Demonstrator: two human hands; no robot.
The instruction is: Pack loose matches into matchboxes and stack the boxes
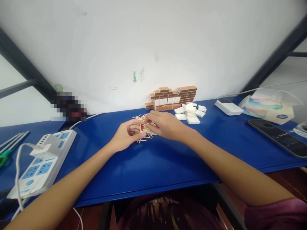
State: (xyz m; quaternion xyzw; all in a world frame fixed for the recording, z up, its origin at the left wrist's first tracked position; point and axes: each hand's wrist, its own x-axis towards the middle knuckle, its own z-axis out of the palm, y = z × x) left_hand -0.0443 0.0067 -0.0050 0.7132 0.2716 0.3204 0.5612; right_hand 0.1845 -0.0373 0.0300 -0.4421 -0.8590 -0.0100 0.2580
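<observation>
My left hand (127, 134) is closed around a small white matchbox tray (146, 128), thumb in front and fingers behind. Red-tipped matches (142, 127) lie inside the tray. Over it, my right hand (164, 124) has its thumb and fingers pinched together at the tray's upper right; what they hold, if anything, is hidden. A loose pile of matches (148, 136) spreads on the blue table beneath and behind both hands. Several white matchbox trays (192, 110) lie heaped to the right of my right hand.
Brown matchboxes (187, 92) are stacked against the wall, with a row of white pieces (168, 101) among them. A power strip (45, 163) with a white cable lies left. On the right are a white device (229, 107), a tissue pack (268, 107) and a phone (278, 135).
</observation>
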